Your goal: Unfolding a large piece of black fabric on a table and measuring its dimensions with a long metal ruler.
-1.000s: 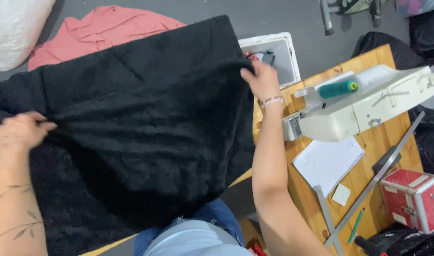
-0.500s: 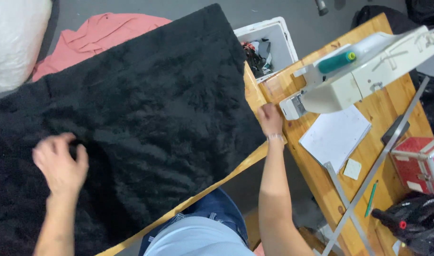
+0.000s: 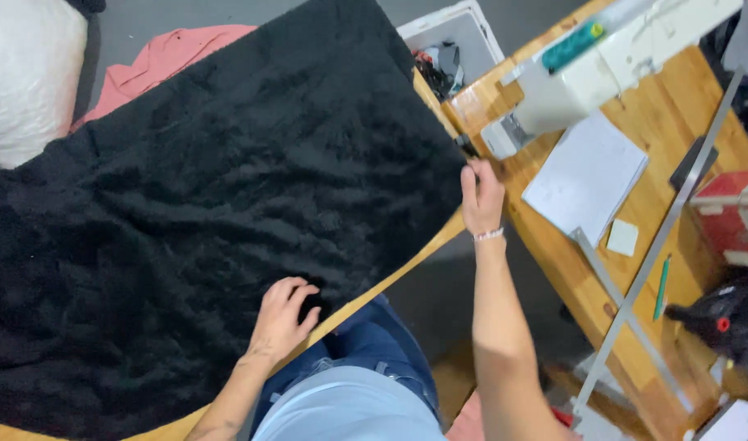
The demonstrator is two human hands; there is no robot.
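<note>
Fabric covers nearly all of your wooden table [image 3: 406, 265]: a big black fuzzy fabric [image 3: 210, 212] spread flat, its near edge following the table's front edge and its right corner reaching toward the sewing machine [image 3: 602, 61]. Your left hand [image 3: 282, 314] rests on the pile at the near edge, fingers curled loosely and slightly apart, pressing down, seemingly to keep the cloth from sliding off the front. Your right hand [image 3: 482, 196] sits at the fabric's right corner with fingers together and extended; whether they pinch the edge or just lie against it, you cannot tell from here (the pile hides the fingertips). Beyond that corner, on the second table's near side, lie a sheet of white paper [image 3: 586, 175], a long metal ruler [image 3: 660, 237] and a green pencil [image 3: 661, 286], kept off the cloth. A pink cloth [image 3: 178, 53] shows past the table's far edge.
</note>
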